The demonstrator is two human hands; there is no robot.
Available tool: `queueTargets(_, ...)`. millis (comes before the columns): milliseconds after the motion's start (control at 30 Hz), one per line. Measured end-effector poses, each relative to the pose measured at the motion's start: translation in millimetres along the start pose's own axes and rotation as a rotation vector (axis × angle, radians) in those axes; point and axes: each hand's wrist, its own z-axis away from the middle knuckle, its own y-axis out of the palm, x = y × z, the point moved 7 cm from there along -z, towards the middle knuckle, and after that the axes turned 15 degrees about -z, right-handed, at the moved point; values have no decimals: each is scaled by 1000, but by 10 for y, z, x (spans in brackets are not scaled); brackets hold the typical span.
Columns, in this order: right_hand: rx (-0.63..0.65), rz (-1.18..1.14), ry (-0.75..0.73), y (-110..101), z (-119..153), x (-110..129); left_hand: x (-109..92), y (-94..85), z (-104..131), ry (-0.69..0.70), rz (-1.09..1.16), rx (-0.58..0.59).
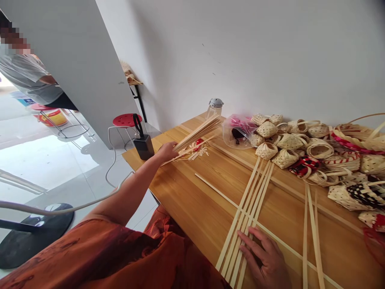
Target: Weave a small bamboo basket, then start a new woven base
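Note:
At the far left part of the table, my left hand is closed round the near end of a bundle of pale weaving strips. My right hand lies with fingers apart on several flat strips set side by side, its fingertips touching them. One long strip runs crosswise at these strips and on under or near my right hand. Farther right, a few loose strips lie lengthwise. Short scraps and a small red item are beside the bundle.
Many small woven baskets are piled along the wall, beside a clear plastic bag. A lidded jar and a black box-shaped device stand on the wooden table. A white cable crosses at left. Another person is beyond.

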Motion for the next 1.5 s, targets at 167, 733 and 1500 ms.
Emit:
queueTargets(167,-3,-16,-6,-11,1,17,-85,7,-13,15,-56,13)
queueTargets(733,0,5,9,-17,14,25,-211,-6,-72,-54,161,138)
queueTargets(1500,-8,0,0,-18,0,12,-194,-463,371,125,1324,237)
